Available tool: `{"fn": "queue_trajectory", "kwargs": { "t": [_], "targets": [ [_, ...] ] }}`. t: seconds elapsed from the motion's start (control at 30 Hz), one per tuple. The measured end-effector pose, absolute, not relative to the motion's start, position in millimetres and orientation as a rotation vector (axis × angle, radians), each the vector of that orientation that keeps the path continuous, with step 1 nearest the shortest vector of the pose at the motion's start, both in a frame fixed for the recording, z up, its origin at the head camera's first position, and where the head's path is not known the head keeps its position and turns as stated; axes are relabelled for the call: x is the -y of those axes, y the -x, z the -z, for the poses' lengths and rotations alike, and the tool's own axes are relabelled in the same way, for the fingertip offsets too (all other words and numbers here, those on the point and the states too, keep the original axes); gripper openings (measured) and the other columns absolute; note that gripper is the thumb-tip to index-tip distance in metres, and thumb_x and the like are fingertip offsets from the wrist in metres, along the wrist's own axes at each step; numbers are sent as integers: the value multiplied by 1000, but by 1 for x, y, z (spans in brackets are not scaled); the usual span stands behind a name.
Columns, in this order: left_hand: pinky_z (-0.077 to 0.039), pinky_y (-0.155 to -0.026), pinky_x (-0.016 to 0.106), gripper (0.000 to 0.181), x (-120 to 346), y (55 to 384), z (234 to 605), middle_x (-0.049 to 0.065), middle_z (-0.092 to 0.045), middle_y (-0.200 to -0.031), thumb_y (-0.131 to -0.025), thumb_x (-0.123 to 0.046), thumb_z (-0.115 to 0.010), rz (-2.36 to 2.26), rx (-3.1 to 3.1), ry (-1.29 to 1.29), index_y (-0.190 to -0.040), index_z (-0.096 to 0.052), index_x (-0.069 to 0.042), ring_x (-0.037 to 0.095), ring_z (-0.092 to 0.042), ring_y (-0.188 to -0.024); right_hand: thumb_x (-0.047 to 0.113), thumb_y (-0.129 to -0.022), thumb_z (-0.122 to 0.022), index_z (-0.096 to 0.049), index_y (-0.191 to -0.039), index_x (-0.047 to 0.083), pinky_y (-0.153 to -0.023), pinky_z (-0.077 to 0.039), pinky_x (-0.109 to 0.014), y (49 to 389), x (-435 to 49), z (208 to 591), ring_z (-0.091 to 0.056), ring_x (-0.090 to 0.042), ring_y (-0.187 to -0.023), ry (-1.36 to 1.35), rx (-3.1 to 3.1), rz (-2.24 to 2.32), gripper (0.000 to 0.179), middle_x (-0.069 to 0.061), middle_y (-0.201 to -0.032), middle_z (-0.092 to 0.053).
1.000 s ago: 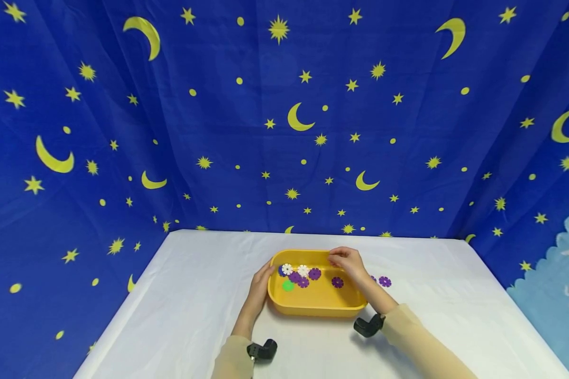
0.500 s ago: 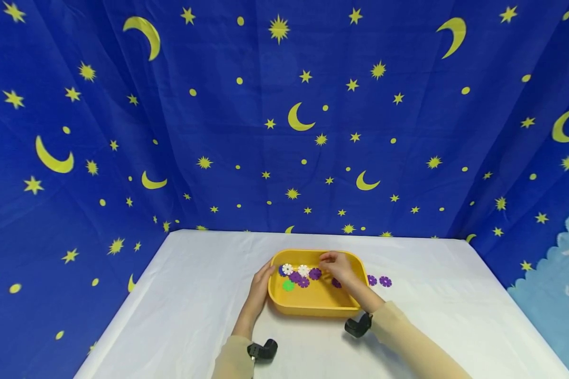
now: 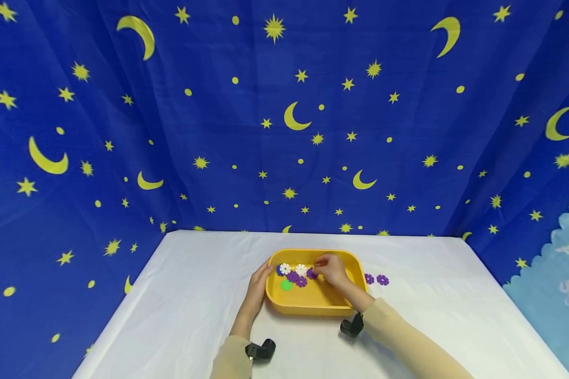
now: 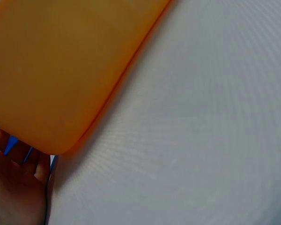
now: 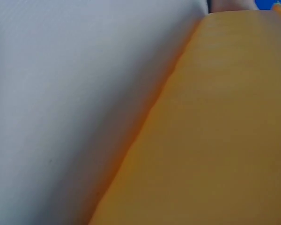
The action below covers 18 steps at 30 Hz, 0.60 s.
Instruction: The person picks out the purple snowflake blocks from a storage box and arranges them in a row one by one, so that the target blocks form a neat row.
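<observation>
A yellow plastic bin stands on the white table. Inside it lie several flower-shaped plastic discs: white discs, purple discs, a green disc and a partly covered blue one. My left hand rests along the bin's left end, its fingers spread against the outer wall in the left wrist view. Over the bin, my right hand has bent fingers, the tips right at the edge of a purple disc; I cannot tell whether they pinch it. The right wrist view mostly shows the bin's side.
Two more purple discs lie on the white tablecloth just right of the bin. A blue curtain with yellow moons and stars encloses the back and sides. A light blue panel hangs at the right.
My right hand has moved left and slightly down across the bin to the purple disc by the white ones, now covering the purple disc farther right. My left hand stays put.
</observation>
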<state>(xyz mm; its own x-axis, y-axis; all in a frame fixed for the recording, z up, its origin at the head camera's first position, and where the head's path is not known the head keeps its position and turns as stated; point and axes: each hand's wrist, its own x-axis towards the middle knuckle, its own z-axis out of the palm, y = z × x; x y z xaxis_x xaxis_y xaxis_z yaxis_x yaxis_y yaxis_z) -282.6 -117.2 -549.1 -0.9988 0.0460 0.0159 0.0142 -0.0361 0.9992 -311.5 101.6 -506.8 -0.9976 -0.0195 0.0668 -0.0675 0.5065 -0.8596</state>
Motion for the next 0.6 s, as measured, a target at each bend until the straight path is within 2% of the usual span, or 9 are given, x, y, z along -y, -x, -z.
{"fn": "queue_trajectory", "kwargs": {
  "t": [0.37,0.6],
  "targets": [
    [-19,-121,48,53,117,282,548,13,-34,-153,-100,-33,-43,-2254,-2159,-58,-145,-37,-6,32,-26,-145,-10,-61,-80,-70,-86,-10,-62,-58,-28,315,-101,513,-64,-20,-71,-209,2714,-1403,26,-20,-81,-71],
    [-17,-122,47,52,116,282,548,10,-34,-154,-100,-33,-43,-2255,-2137,-35,-146,-37,-9,30,-25,-146,-10,-62,-80,-70,-88,-8,-70,-59,-33,313,-102,514,-63,-21,-74,-249,2740,-1361,29,-18,-85,-72]
  ]
}}
